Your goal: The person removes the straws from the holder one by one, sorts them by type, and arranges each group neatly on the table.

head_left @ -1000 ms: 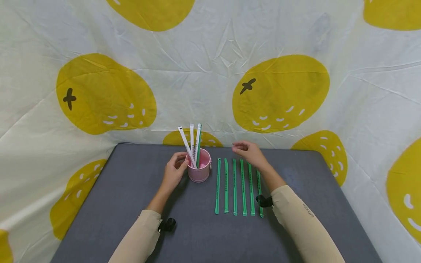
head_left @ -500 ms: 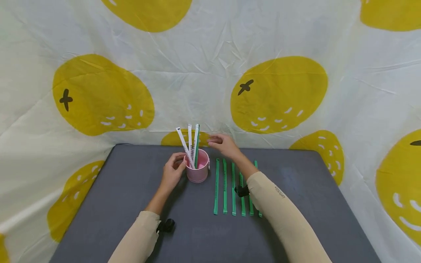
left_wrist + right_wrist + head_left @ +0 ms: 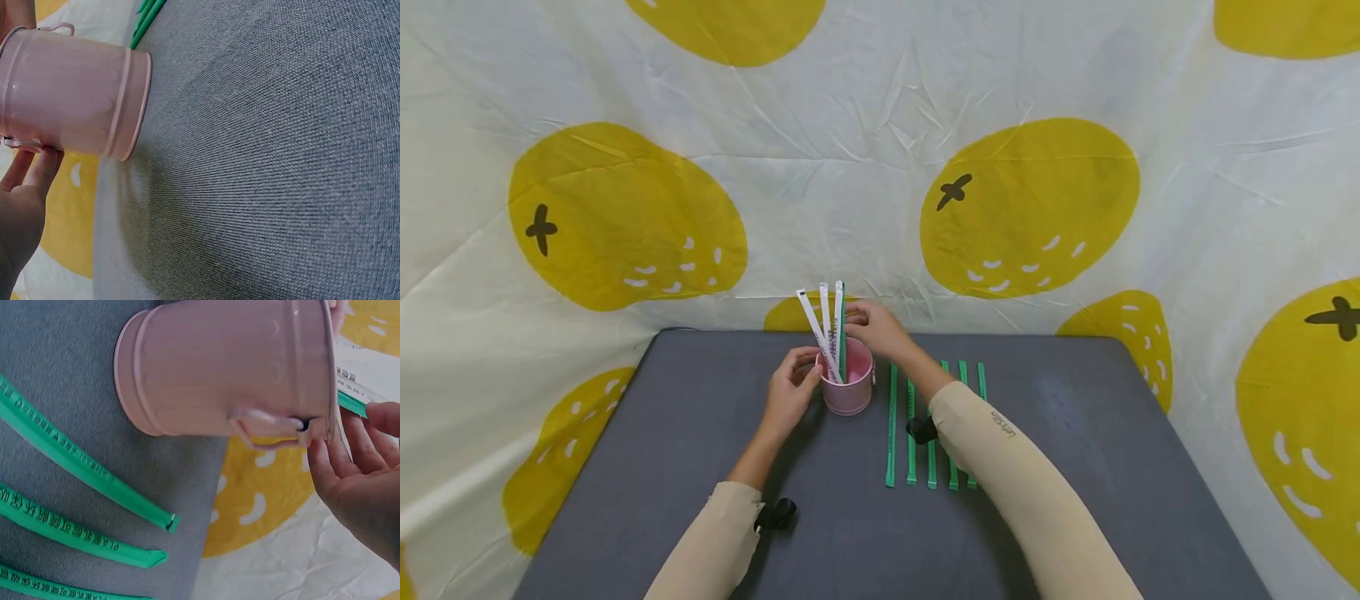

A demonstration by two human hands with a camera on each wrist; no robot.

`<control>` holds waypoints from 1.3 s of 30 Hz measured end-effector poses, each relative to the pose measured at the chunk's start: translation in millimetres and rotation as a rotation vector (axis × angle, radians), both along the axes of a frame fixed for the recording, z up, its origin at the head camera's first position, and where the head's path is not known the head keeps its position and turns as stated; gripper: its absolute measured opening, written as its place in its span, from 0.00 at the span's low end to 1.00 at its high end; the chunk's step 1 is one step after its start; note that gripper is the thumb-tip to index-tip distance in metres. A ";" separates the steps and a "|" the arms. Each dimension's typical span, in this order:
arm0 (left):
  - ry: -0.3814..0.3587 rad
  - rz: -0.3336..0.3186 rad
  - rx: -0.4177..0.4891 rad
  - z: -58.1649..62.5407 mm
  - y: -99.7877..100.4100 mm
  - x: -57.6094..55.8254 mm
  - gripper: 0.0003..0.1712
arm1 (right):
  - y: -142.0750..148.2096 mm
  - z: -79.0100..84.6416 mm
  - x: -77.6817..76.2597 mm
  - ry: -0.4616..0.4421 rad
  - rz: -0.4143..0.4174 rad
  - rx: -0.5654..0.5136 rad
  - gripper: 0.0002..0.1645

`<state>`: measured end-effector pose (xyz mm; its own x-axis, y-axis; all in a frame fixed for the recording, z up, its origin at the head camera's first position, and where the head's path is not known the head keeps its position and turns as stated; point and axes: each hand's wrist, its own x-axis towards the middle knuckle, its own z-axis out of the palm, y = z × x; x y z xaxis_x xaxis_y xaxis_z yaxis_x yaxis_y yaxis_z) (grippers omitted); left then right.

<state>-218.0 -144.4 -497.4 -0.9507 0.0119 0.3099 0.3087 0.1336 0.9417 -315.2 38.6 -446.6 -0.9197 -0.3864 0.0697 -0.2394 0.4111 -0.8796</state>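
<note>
A small pink metal bucket point(image 3: 847, 400) stands upright on the table, holding several wrapped straws. White-wrapped straws point(image 3: 812, 322) lean left beside a green-wrapped straw point(image 3: 843, 354). My left hand point(image 3: 787, 396) holds the bucket's left side, thumb near the rim; in the left wrist view its fingers touch the bucket by a small handle. From the right, my right hand point(image 3: 882, 332) has come over the bucket. In the right wrist view its thumb meets the green straw point(image 3: 351, 404), with the fingers behind, pinching it; the exact contact is partly hidden.
Several green-wrapped straws point(image 3: 891, 433) lie in a row on the dark grey table point(image 3: 842, 525), right of the bucket and partly under my right forearm. A white cloth with yellow fruit print point(image 3: 850, 208) hangs right behind the table's far edge.
My right hand has moved left from above the row of green straws to the straws in the bucket, and now pinches the green one. The left hand has stayed at the bucket.
</note>
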 end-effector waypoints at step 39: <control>0.003 0.011 -0.021 2.6 2.2 3.5 0.19 | 33.4 65.1 14.5 0.046 -0.067 -0.199 0.15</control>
<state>-214.5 -142.2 -494.8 -0.9498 0.0080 0.3127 0.3100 0.1563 0.9378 -300.7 72.0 -381.5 -0.9369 -0.2989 0.1815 -0.2595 0.2466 -0.9337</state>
